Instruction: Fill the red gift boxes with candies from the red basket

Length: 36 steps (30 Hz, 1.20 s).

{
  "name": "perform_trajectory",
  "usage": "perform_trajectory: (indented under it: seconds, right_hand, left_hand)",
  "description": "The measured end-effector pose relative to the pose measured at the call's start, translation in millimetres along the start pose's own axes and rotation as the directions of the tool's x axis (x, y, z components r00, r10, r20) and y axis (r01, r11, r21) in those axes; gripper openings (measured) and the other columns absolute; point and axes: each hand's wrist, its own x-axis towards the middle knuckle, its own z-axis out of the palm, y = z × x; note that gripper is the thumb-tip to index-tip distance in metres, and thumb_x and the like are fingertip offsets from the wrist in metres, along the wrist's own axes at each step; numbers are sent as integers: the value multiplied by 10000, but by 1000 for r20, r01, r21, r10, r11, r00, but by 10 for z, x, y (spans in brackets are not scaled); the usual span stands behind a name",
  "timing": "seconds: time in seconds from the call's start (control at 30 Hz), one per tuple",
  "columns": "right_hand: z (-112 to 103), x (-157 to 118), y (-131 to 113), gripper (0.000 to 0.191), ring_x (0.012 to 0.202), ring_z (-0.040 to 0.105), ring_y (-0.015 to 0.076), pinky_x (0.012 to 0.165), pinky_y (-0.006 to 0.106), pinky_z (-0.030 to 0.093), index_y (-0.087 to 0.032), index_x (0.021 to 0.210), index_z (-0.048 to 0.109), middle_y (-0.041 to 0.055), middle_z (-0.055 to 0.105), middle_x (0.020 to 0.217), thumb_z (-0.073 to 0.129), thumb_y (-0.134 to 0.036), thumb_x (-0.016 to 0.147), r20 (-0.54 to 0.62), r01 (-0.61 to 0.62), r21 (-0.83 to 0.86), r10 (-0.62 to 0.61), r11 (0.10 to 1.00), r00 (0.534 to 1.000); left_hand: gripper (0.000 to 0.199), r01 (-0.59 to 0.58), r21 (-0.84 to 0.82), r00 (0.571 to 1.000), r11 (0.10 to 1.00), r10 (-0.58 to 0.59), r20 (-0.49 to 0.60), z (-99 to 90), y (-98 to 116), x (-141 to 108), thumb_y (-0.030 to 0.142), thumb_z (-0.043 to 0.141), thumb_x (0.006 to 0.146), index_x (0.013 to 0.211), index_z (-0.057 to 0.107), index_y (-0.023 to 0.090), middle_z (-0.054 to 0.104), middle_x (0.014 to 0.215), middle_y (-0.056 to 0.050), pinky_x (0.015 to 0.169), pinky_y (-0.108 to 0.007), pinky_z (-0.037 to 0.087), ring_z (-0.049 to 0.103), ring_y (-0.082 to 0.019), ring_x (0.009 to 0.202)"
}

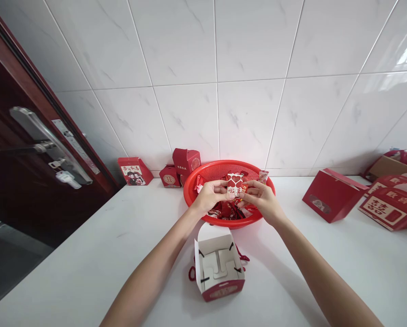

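The left hand [208,197] pinches one side of a small packet [235,180], and the right hand [263,200] pinches the other side. The packet is up over the red basket [230,223]. It would be good to hold it softly by its edges, so it does not get squashed, and to keep it over the basket in case it slips. Now count from the left: one door [6,136], one picture box [135,172], at least two little red boxes [187,159], one basket with too many sweets [226,210] in it to count, one open box [224,291] just in front of it, one big red box [331,197], and at least two flat red boxes [390,206] in a pile
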Motion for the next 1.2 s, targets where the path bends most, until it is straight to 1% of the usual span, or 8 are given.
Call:
perform_trajectory:
  seconds: [0.13,0.3,0.53,0.7,0.77,0.93,1.07,1.2]
  right_hand:
    - [1,-6,-31,562,626,752,237,677,394,625,-211,965,623,27,749,771,909,-541,612,19,-13,16,13,1000,1000]
    - [0,-14,-65,566,683,767,230,748,401,637,-207,966,631,27,767,820,946,-459,570,56,-42,58,39,997,998]
    - [2,-17,-38,528,636,748,218,637,346,602,-204,989,612,1,732,751,912,-404,603,34,-46,25,46,999,998]
    - [16,-19,-44,523,563,719,218,488,302,541,-204,981,588,6,722,719,892,-395,601,1,-56,21,56,998,998]
    - [20,-22,-47,527,533,704,213,449,289,522,-204,983,581,3,716,700,888,-405,604,-6,-56,18,56,998,998]
    - [26,-31,-49,535,460,648,183,385,269,483,-203,996,574,-10,701,662,884,-400,606,-3,-69,21,69,997,998]
    - [31,-32,-47,514,436,625,163,387,264,474,-199,987,582,-13,704,666,875,-385,607,3,-55,23,54,998,999]
    - [37,-27,-52,503,441,625,154,399,253,463,-198,980,585,-16,704,656,869,-367,601,-11,-56,12,56,998,998]
  left_hand:
    - [677,4,-31,1000,999,-4,6,-8,-38,16,277,992,543,1130,691,128,775,792,-32,808,-362,596,740,-197,737]
    - [620,-12,-18,1000,1000,12,-7,1,-39,8,233,957,597,1137,673,122,749,755,-2,812,-332,577,721,-166,719]
    - [590,-23,-11,999,1000,23,-32,24,-3,-10,170,939,563,1097,691,130,678,670,59,790,-306,547,681,-145,692]
    - [446,-35,-5,996,999,35,78,34,46,-34,288,951,568,934,750,132,757,850,-32,826,-327,536,700,-185,812]
    - [415,-45,13,995,999,44,91,38,68,-49,341,947,582,898,770,139,767,892,-50,835,-328,529,698,-197,844]
    - [385,-37,74,997,997,33,63,40,70,-55,459,937,585,709,751,145,730,732,-20,707,-285,505,656,-169,720]
    - [442,-23,33,997,999,21,78,40,45,-35,479,953,550,781,793,139,771,800,-52,741,-306,530,683,-194,766]
    - [442,-13,38,996,999,10,88,41,48,-31,497,951,551,752,789,137,764,772,-51,759,-322,544,683,-194,755]
